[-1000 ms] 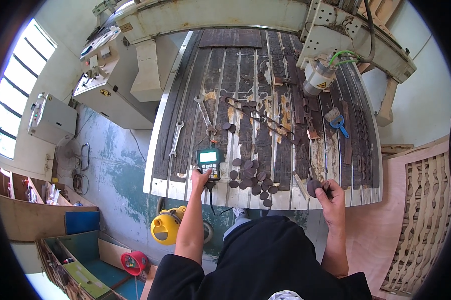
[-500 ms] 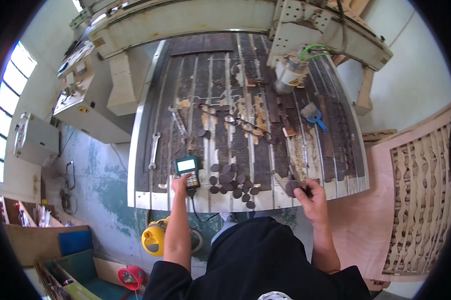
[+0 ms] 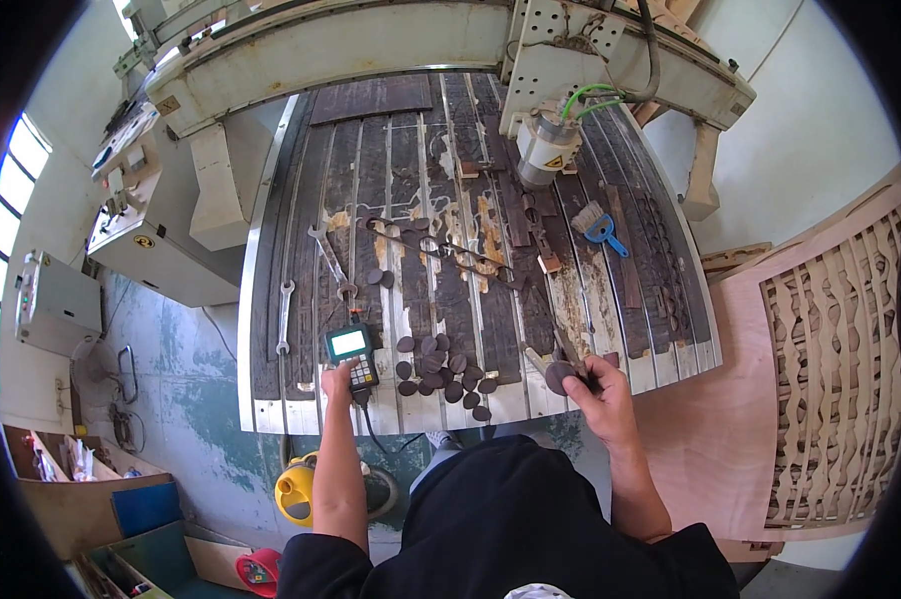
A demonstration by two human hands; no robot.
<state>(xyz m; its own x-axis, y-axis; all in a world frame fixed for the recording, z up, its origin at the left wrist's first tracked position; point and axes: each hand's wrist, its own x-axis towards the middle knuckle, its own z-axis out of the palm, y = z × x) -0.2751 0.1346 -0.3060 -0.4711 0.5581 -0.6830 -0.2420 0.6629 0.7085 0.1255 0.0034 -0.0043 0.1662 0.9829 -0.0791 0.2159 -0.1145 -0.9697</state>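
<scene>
My left hand (image 3: 338,382) is closed at the lower left edge of a handheld controller (image 3: 348,344) with a lit screen and keypad, a digit over its keys. The fingers beneath are hidden. A cable runs down from the controller over the table's front edge. My right hand (image 3: 600,394) pinches a dark round disc (image 3: 559,377) above the front edge of the slotted machine bed (image 3: 410,407). Thin metal strips or jaws (image 3: 570,347) stick out beyond the disc, perhaps a caliper; I cannot tell. Between my hands lies a loose cluster of similar discs (image 3: 436,361).
Two wrenches (image 3: 286,317) lie to the left on the bed. A blue-handled brush (image 3: 602,230) lies right of the white spindle (image 3: 547,148), under the gantry (image 3: 340,45). Cut-out strips (image 3: 440,250) lie mid-bed. A yellow machine (image 3: 296,491) stands on the floor below.
The whole view has shifted, so the bed and its contents appear farther left. Both hands keep nearly the same grip and place; the discs stay where they were on the bed.
</scene>
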